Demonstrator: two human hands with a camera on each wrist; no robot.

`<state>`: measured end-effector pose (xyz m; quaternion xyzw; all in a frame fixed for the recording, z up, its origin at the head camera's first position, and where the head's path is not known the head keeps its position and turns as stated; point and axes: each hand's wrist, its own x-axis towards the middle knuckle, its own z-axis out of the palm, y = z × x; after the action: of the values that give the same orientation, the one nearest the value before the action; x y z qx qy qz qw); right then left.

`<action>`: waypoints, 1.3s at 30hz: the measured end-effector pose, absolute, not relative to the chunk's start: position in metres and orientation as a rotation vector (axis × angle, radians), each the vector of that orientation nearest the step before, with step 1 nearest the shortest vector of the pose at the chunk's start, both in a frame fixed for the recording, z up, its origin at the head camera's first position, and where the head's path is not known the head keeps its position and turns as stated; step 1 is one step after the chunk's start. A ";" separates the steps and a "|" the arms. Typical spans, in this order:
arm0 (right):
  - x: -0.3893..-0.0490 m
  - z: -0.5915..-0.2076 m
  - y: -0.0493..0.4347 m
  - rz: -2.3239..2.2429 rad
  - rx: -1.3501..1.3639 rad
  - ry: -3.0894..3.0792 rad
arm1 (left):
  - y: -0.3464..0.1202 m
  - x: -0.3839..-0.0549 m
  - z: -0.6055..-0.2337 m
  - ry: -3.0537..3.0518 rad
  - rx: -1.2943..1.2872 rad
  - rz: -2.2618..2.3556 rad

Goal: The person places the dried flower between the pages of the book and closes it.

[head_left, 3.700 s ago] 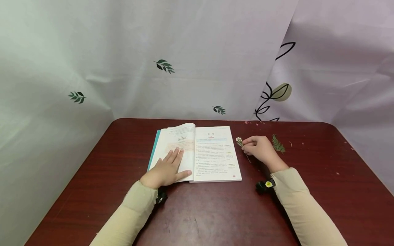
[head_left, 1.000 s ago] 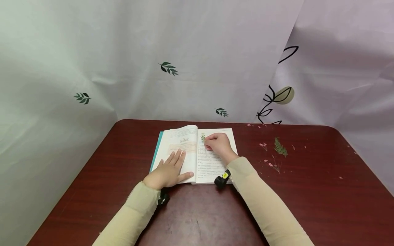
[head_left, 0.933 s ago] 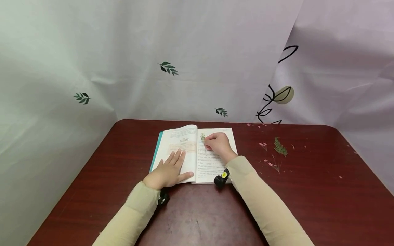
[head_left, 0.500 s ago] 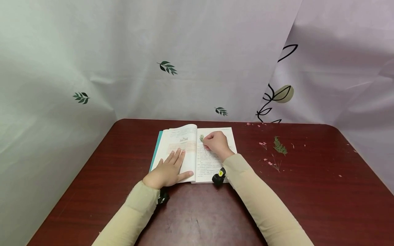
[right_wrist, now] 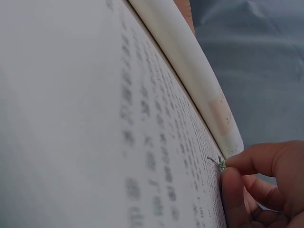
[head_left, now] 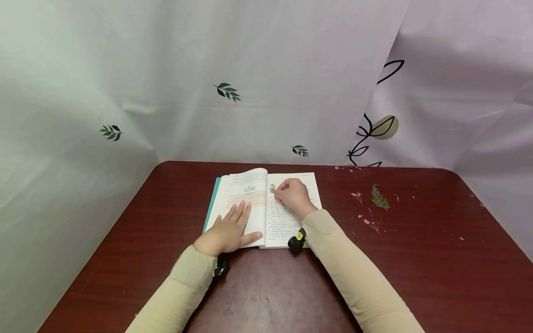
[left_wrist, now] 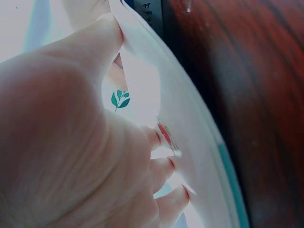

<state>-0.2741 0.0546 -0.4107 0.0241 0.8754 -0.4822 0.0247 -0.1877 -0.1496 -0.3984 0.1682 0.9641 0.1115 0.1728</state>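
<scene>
An open book with a teal cover edge lies on the table. My left hand rests with fingers spread on its left page, which bulges near the spine. In the left wrist view the fingertips of this hand press against the paper. Over the upper part of the right page, my right hand pinches a small flower sprig between thumb and forefinger. The sprig's pale head points away beside the spine, and its thin stem trails down the printed text. From the right wrist, the sprig shows right at the fingertips.
To the right of the book lie a green fern leaf, a pink flower sprig and another small pink sprig. Loose petals are scattered on the dark red table. A pale leaf-printed cloth hangs behind it.
My right hand has carried the flower sprig left from the table onto the right page, uncovering the pink sprigs. Over the last second it has barely shifted. My left hand has stayed put.
</scene>
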 end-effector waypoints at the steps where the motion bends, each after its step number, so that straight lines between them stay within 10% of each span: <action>1: -0.274 -0.411 0.055 -1.500 0.068 2.702 | -0.150 -0.188 -0.398 2.736 0.477 0.315; 39: -0.243 -0.375 0.166 -1.356 -0.373 2.809 | -0.150 -0.182 -0.392 2.733 0.485 0.350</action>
<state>-0.2429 0.1658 -0.3753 -0.1187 0.8943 -0.4315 0.0001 -0.1825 -0.1495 -0.3917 0.1707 0.9625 0.1234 0.1710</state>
